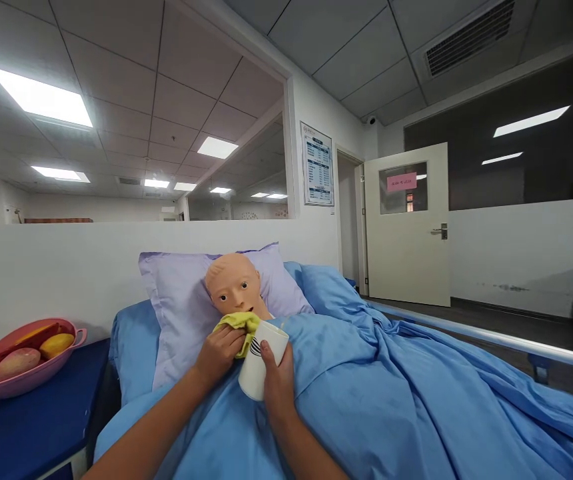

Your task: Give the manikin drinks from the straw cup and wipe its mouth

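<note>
A training manikin (231, 283) lies in bed with its head on a lilac pillow (176, 300), covered to the neck by a blue blanket (391, 387). My left hand (219, 353) grips a yellow cloth (239, 325) pressed under the manikin's chin. My right hand (277, 383) holds a white cup (261, 360) tilted toward the manikin's mouth, its rim beside the cloth.
A pink bowl (74, 333) with fruit sits on a blue bedside cabinet (36, 413) at the left. A metal bed rail (516, 343) runs along the bed's right side. A white low wall stands behind the bed, and a door (406, 227) stands ajar at the back right.
</note>
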A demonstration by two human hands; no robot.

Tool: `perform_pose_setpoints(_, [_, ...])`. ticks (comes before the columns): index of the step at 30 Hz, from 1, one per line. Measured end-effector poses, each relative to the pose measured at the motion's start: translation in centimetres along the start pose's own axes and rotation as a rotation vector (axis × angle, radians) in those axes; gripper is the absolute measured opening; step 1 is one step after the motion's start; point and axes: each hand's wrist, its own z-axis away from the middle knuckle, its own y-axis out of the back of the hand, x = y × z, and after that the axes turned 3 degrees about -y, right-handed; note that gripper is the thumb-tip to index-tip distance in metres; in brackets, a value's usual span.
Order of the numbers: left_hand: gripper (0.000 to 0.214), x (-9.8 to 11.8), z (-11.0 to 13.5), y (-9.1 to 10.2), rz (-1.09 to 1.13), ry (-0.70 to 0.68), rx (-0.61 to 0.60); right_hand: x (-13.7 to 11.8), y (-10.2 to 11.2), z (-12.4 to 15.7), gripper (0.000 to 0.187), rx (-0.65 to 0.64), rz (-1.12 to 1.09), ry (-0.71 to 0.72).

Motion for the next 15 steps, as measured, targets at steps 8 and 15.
perform_pose_setpoints(8, [0.055, -0.3, 5.6, 4.9, 0.111, 0.265, -0.013, 0.5, 0.5, 0.7, 0.058, -0.040, 0.179, 0.027])
perform_pose_setpoints(15, [0.057, -4.2, 14.5, 18.0, 0.242, 0.902, 0.019, 2.2, 2.7, 1.0, 0.071, 0.044, 0.369, -0.033])
